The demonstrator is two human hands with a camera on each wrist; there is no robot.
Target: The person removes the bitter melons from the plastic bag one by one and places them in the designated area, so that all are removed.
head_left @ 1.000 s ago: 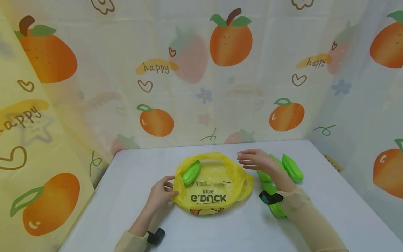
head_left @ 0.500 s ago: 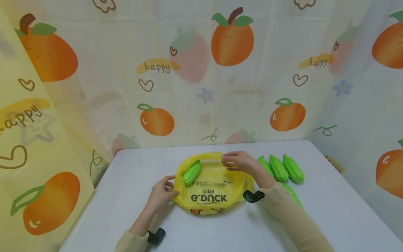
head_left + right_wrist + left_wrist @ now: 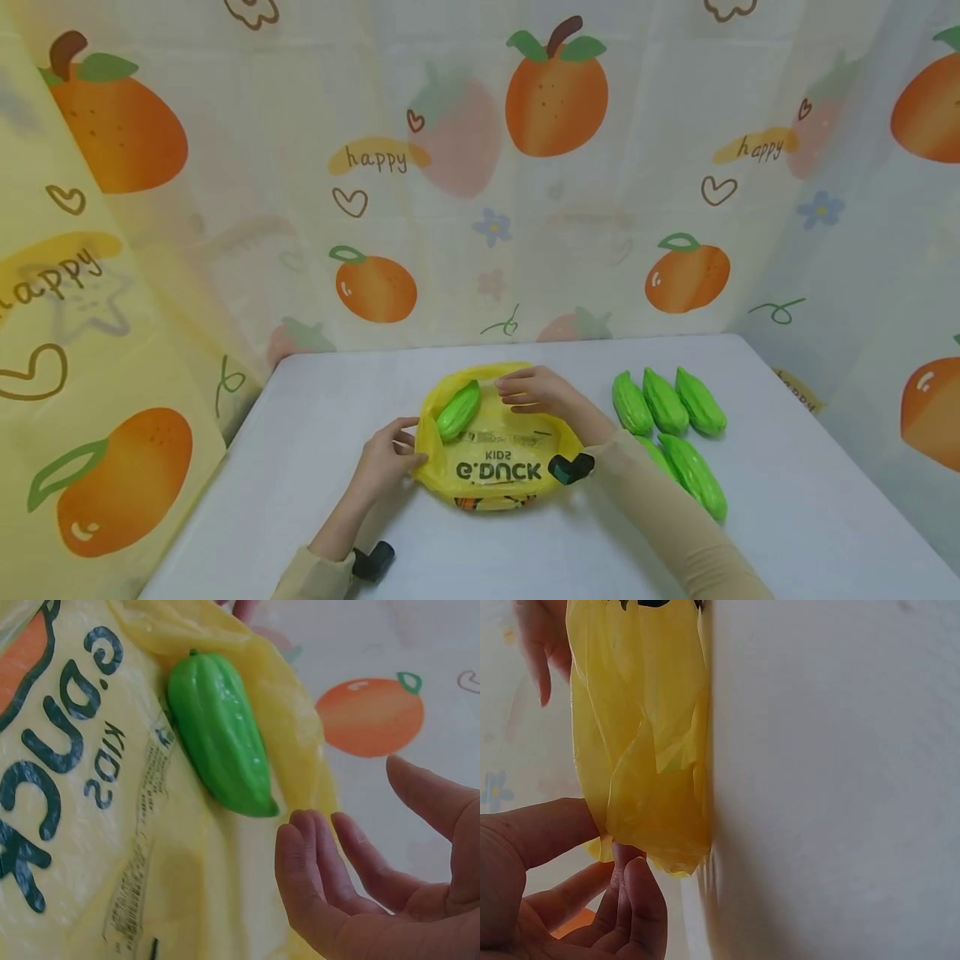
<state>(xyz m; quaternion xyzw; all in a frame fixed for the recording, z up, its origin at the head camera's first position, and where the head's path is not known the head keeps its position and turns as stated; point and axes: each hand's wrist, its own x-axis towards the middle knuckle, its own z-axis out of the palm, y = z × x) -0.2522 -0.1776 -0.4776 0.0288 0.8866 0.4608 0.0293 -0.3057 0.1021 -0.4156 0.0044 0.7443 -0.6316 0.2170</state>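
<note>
A yellow plastic bag [image 3: 495, 492] lies spread on the table with its mouth wide and its "KIDS" print showing. Inside, along its left wall, rests a green ridged gourd-like vegetable [image 3: 458, 411], its tip near my right fingertips in the right wrist view. My left hand [image 3: 384, 458] pinches the bag's left rim; in the left wrist view thumb and fingers [image 3: 646, 904] meet the yellow plastic. Over the bag's mouth hovers my right hand [image 3: 542, 392], its fingers relaxed and slightly bent, holding nothing. In the right wrist view thumb and fingers stand apart.
Several more green ridged vegetables [image 3: 699, 402] lie right of the bag in two rows, the nearer ones partly behind my right sleeve [image 3: 667, 517]. The white table [image 3: 247, 500] is backed by a fruit-print curtain [image 3: 450, 233]. Each wrist wears a black camera [image 3: 372, 562].
My right hand has moved left, from above the loose vegetables to over the bag's mouth, uncovering more of them. The left hand stays at the bag's rim.
</note>
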